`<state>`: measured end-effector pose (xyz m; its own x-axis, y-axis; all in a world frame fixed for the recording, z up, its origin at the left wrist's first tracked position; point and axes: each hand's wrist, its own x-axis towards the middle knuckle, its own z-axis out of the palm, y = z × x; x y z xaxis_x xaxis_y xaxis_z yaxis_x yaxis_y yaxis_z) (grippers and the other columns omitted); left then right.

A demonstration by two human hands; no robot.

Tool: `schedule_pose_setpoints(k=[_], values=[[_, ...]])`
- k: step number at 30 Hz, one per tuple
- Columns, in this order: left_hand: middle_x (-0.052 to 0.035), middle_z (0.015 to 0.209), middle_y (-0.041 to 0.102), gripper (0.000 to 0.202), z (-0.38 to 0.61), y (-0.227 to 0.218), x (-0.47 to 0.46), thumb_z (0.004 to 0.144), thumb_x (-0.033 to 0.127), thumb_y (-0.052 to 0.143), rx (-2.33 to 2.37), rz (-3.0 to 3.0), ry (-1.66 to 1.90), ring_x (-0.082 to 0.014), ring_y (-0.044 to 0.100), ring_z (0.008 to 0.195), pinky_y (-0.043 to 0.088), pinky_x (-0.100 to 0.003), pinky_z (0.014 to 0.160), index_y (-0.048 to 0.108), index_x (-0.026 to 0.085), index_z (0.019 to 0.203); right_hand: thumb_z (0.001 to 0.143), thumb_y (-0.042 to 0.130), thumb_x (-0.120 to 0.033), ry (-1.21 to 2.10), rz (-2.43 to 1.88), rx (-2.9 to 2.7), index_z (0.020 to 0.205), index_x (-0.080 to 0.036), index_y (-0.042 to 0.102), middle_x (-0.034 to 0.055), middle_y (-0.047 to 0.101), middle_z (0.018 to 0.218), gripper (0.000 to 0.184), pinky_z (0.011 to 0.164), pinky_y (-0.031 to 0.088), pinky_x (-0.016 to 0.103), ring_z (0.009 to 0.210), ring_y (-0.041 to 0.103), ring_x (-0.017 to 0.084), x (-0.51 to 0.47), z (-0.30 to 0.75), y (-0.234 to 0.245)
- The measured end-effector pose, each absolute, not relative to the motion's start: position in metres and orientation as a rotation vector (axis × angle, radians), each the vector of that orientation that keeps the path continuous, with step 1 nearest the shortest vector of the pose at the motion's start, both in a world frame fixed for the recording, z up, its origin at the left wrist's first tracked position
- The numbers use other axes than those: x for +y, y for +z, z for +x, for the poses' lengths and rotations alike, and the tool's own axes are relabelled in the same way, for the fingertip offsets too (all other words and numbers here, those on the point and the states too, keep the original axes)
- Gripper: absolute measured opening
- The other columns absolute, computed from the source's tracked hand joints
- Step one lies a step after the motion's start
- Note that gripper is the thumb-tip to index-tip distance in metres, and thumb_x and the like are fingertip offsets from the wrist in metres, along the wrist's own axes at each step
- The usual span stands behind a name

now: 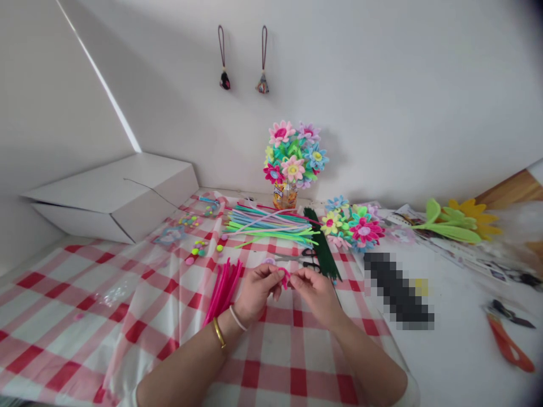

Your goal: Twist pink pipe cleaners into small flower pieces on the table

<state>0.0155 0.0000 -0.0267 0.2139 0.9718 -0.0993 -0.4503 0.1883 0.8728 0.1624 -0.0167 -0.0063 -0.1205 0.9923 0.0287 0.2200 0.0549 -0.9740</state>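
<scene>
Hands: left hand [254,291] and right hand [316,291] are close together above the checked tablecloth [63,305], fingertips facing each other.
Left hand state: thumb and first fingers are closed in a pinch on one side of the pink pipe-cleaner piece [284,276]. Two bangles sit on this wrist.
Right hand state: also a pinch, on the other side of the same piece. The other fingers are curled in.
Where the piece is: between the two hands, lifted a little off the cloth. It looks bent into a small curl, but the exact shape is too small to tell.
How it should handle: I judge it very light, fuzzy and not slippery, with a thin wire inside that bends easily and keeps the bend. It is not fragile, though a cut end can be sharp.
Where to hold: best near the bend, with fingertips on both sides, as the hands do now.
Nearby left: pink pipe-cleaner bundle [223,291] lies just beside the left wrist, with small pom-poms [199,249] further back.
Nearby behind: scissors [303,259] and dark green stems [323,249] lie just past the hands, then loose green and blue pipe cleaners [271,223].
Farther: flower bouquet in a jar [293,155] stands by the wall, finished flowers [354,226] lie on its right, and a white box [114,195] is at the left.
</scene>
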Motion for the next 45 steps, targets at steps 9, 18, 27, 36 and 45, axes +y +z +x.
schedule_pose_setpoints(k=[9, 18, 27, 36, 45], values=[[0.0015, 0.055, 0.058, 0.021, 0.016, -0.031, 0.002, 0.067, 0.033, 0.069, 0.784, 0.954, 1.170, -0.0042, 0.041, 0.038, 0.028, -0.020, 0.040, 0.064, 0.013, 0.070, 0.074, 0.062, -0.037, 1.459, -1.075, -1.193, 0.074, -0.017, 0.058, 0.0015, 0.061, 0.074, 0.020, 0.074, 0.049, 0.036, 0.071, 0.060, 0.016, -0.018, 0.157, -0.017], [0.0009, 0.063, 0.056, 0.027, 0.010, -0.038, 0.007, 0.065, 0.036, 0.069, 0.906, 1.145, 1.025, -0.0076, 0.046, 0.050, 0.036, -0.021, 0.048, 0.062, 0.013, 0.078, 0.078, 0.053, -0.029, 0.988, -1.375, -1.597, 0.072, -0.021, 0.054, -0.0010, 0.059, 0.066, 0.011, 0.059, 0.041, 0.028, 0.062, 0.056, 0.015, -0.016, 0.165, -0.014], [0.0015, 0.057, 0.052, 0.027, -0.003, -0.033, 0.010, 0.076, 0.037, 0.054, 1.077, 1.612, 0.746, -0.0085, 0.042, 0.051, 0.030, -0.021, 0.047, 0.066, 0.013, 0.073, 0.079, 0.046, -0.019, 0.749, -1.385, -1.987, 0.073, -0.020, 0.052, -0.0004, 0.058, 0.069, 0.009, 0.057, 0.038, 0.025, 0.062, 0.053, 0.014, -0.015, 0.168, -0.016], [0.0019, 0.049, 0.048, 0.030, -0.001, -0.033, 0.012, 0.073, 0.039, 0.059, 1.046, 1.300, 0.929, -0.0080, 0.040, 0.048, 0.029, -0.022, 0.047, 0.061, 0.010, 0.063, 0.080, 0.053, -0.033, 1.099, -1.241, -1.618, 0.095, -0.019, 0.056, 0.0026, 0.063, 0.080, 0.021, 0.067, 0.047, 0.028, 0.074, 0.059, 0.016, -0.014, 0.170, -0.015], [-0.0005, 0.054, 0.056, 0.022, 0.003, -0.028, 0.008, 0.067, 0.032, 0.067, 0.848, 1.044, 0.953, -0.0078, 0.046, 0.049, 0.032, -0.022, 0.050, 0.065, 0.009, 0.068, 0.080, 0.054, -0.028, 1.102, -1.229, -1.618, 0.107, -0.020, 0.057, 0.0031, 0.067, 0.083, 0.028, 0.071, 0.049, 0.030, 0.076, 0.062, 0.017, -0.013, 0.171, -0.014]])
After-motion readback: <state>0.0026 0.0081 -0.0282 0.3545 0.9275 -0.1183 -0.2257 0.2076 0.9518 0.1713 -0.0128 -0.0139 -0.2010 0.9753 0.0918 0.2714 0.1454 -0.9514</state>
